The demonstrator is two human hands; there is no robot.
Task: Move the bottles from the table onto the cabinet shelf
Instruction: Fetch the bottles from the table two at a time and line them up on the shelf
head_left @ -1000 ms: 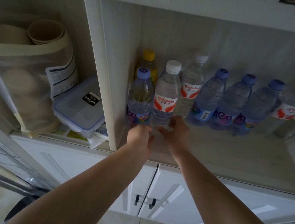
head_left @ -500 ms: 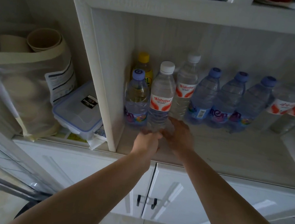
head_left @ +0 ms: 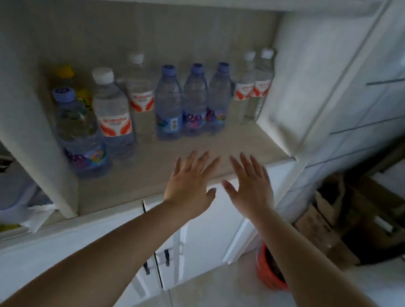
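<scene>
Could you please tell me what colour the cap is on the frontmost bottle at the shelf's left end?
Blue-violet cap, seen in the head view.

Cabinet shelf (head_left: pixel 260 144): nine bottles (head_left: pixel 169 104) upright along its back and left side. Left hand (head_left: pixel 189 179) and right hand (head_left: pixel 252 185), fingers spread and empty, before the shelf's front edge; orange bucket (head_left: pixel 267 274) on the floor below.

Bottles (head_left: pixel 169 104) stand upright in rows on the cabinet shelf (head_left: pixel 248 143), toward its back and left. Left hand (head_left: pixel 189 179) and right hand (head_left: pixel 249 184) hover side by side before the shelf's front edge.
</scene>
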